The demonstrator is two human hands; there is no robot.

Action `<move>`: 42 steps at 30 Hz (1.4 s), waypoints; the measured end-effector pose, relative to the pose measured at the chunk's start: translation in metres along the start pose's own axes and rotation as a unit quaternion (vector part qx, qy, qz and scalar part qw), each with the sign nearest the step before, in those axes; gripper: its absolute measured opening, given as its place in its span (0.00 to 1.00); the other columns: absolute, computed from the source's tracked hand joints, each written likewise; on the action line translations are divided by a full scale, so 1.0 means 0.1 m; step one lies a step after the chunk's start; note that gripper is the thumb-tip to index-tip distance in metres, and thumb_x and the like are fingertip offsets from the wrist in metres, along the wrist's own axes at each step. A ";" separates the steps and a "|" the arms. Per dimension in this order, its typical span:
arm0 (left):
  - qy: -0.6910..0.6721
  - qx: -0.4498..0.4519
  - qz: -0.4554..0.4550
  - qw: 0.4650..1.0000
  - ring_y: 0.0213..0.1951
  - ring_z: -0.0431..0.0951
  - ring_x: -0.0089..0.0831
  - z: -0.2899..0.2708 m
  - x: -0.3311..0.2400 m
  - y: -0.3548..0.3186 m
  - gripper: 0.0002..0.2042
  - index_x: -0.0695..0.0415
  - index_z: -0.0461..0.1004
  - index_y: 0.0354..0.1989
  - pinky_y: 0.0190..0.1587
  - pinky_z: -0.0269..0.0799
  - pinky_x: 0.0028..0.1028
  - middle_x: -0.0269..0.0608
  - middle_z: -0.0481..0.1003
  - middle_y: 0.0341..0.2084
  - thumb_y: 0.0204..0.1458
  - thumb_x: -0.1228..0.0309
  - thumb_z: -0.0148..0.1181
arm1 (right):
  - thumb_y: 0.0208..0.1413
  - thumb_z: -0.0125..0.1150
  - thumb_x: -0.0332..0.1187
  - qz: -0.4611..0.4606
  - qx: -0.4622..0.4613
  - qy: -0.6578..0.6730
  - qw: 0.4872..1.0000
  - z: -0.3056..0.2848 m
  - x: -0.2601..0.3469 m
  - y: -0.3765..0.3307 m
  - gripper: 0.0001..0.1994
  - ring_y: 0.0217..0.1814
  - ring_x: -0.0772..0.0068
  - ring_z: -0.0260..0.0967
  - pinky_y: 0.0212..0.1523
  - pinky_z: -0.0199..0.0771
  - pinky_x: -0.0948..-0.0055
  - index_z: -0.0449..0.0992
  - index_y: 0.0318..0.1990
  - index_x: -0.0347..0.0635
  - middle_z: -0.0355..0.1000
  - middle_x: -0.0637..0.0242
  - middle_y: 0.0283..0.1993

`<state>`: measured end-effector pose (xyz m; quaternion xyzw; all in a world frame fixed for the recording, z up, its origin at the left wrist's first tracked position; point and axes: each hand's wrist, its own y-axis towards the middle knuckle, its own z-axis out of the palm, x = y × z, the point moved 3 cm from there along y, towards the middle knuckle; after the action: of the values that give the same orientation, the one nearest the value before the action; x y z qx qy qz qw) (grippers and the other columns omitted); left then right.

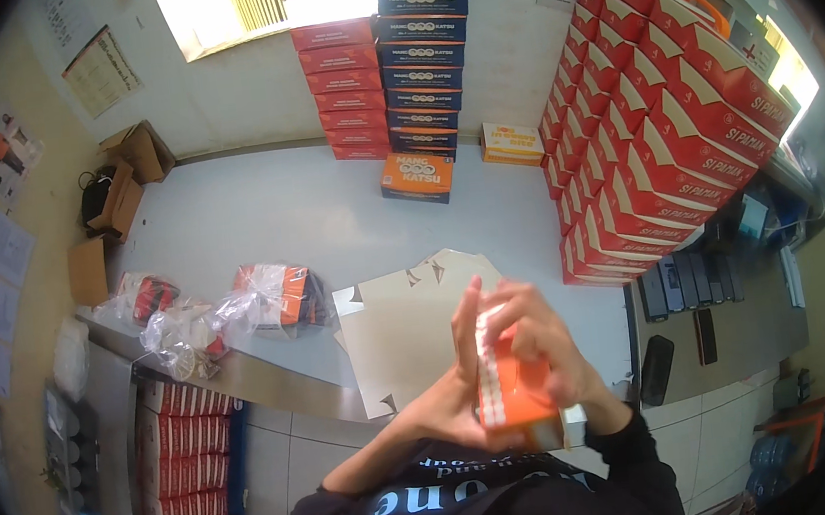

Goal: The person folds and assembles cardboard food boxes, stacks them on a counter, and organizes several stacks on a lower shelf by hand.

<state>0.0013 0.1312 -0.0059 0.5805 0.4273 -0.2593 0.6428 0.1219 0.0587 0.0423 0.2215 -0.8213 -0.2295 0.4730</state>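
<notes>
An orange cardboard box with white patterned edging is held up close to my chest, over the table's near edge. My left hand supports its left side and lower end, with the thumb or a finger pointing up along the side. My right hand curls over its far end and right side, slightly blurred. The box's underside is hidden. Just beyond and left of my hands, flat pale cardboard sheets lie overlapping on the grey table.
Red-and-cream boxes are piled high at the right. Red boxes and dark blue boxes stand stacked at the back, an orange box before them. Plastic-wrapped packs lie at left; more boxes fill a lower-left rack.
</notes>
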 end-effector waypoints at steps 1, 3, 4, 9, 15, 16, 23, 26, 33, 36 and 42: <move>-0.012 -0.049 -0.026 0.998 0.68 0.34 0.49 -0.02 0.15 0.02 0.66 0.52 0.15 0.65 0.65 0.45 0.46 0.53 0.22 0.66 0.33 0.54 0.72 | 0.59 0.45 0.50 -0.001 -0.001 -0.002 1.000 0.07 -0.04 -0.02 0.18 0.61 0.47 0.55 0.63 0.43 0.50 0.61 0.28 0.44 0.63 0.51 0.59; -0.172 -0.139 -0.111 0.969 0.62 0.48 0.50 -0.19 0.45 -0.05 0.50 0.54 0.29 0.63 0.61 0.53 0.46 0.54 0.39 0.61 0.39 0.54 0.61 | 0.59 0.45 0.52 0.090 -0.093 -0.011 0.992 0.18 -0.08 -0.01 0.20 0.70 0.43 0.43 0.67 0.34 0.50 0.66 0.33 0.43 0.52 0.48 0.66; -0.340 -0.203 -0.151 0.906 0.56 0.59 0.51 -0.32 0.60 -0.12 0.40 0.58 0.43 0.61 0.57 0.60 0.46 0.56 0.52 0.55 0.43 0.53 0.53 | 0.59 0.49 0.44 0.118 -0.042 0.017 0.992 0.22 0.02 0.05 0.14 0.73 0.41 0.32 0.68 0.34 0.50 0.73 0.41 0.45 0.46 0.47 0.69; -0.478 -0.387 -0.186 0.766 0.44 0.73 0.46 -0.71 1.03 -0.46 0.32 0.60 0.63 0.53 0.48 0.70 0.45 0.52 0.70 0.44 0.49 0.46 0.37 | 0.49 0.62 0.27 0.164 0.185 0.021 0.969 0.20 0.00 -0.25 0.13 0.66 0.48 0.54 0.59 0.63 0.59 0.75 0.43 0.56 0.52 0.52 0.66; -0.607 -0.252 -0.287 0.697 0.52 0.69 0.40 0.02 0.55 -0.17 0.36 0.53 0.58 0.60 0.53 0.66 0.42 0.46 0.66 0.51 0.48 0.39 0.38 | 0.40 0.71 0.31 0.257 -0.108 -0.111 0.954 0.09 -0.34 -0.42 0.20 0.25 0.73 0.73 0.27 0.75 0.73 0.71 0.43 0.46 0.69 0.63 0.39; -0.597 -0.237 -0.295 0.708 0.51 0.69 0.39 0.02 0.53 -0.17 0.37 0.54 0.58 0.59 0.53 0.65 0.41 0.46 0.66 0.51 0.48 0.38 0.38 | 0.39 0.72 0.35 0.291 -0.134 -0.065 0.945 0.05 -0.30 -0.38 0.23 0.24 0.73 0.71 0.26 0.73 0.74 0.70 0.44 0.46 0.70 0.63 0.33; -0.518 -0.365 -0.239 0.735 0.50 0.69 0.37 0.03 0.73 -0.29 0.40 0.57 0.59 0.58 0.52 0.66 0.40 0.44 0.66 0.49 0.47 0.36 0.33 | 0.40 0.70 0.50 0.080 -0.098 -0.327 0.936 0.30 -0.42 -0.66 0.29 0.29 0.60 0.72 0.34 0.72 0.68 0.70 0.49 0.47 0.72 0.59 0.31; -0.380 -0.318 -0.288 0.819 0.53 0.68 0.37 0.17 0.72 -0.57 0.30 0.61 0.57 0.59 0.55 0.63 0.38 0.45 0.66 0.49 0.52 0.52 0.43 | 0.42 0.68 0.53 0.204 -0.230 -0.396 0.865 0.12 -0.66 -0.60 0.31 0.45 0.54 0.67 0.47 0.68 0.62 0.68 0.51 0.46 0.67 0.55 0.44; 0.273 -0.125 -0.245 0.922 0.54 0.66 0.44 0.08 0.51 -0.41 0.34 0.56 0.54 0.60 0.54 0.64 0.36 0.52 0.62 0.51 0.38 0.74 0.54 | 0.43 0.66 0.45 0.421 -0.121 0.002 0.899 0.62 -0.72 -0.89 0.29 0.62 0.49 0.47 0.60 0.54 0.57 0.65 0.52 0.46 0.52 0.51 0.53; -0.146 -0.163 -0.296 0.930 0.53 0.64 0.61 0.00 0.69 -0.51 0.39 0.53 0.49 0.62 0.53 0.65 0.43 0.65 0.49 0.57 0.36 0.71 0.56 | 0.45 0.64 0.43 0.437 -0.140 0.158 0.874 0.46 -0.54 -0.87 0.28 0.63 0.50 0.44 0.62 0.51 0.57 0.64 0.54 0.46 0.51 0.52 0.55; 0.142 0.003 -0.306 0.941 0.61 0.53 0.59 0.16 0.48 -0.73 0.48 0.48 0.28 0.67 0.60 0.55 0.45 0.66 0.44 0.61 0.42 0.68 0.57 | 0.39 0.69 0.43 0.411 -0.040 0.001 0.911 0.67 -0.49 -1.24 0.47 0.71 0.40 0.24 0.66 0.39 0.47 0.47 0.67 0.51 0.32 0.44 0.68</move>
<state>-0.0314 0.1097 -0.0858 0.4544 0.6705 -0.3599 0.4630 0.1036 0.0001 -0.0934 -0.1540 -0.8293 -0.0475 0.5351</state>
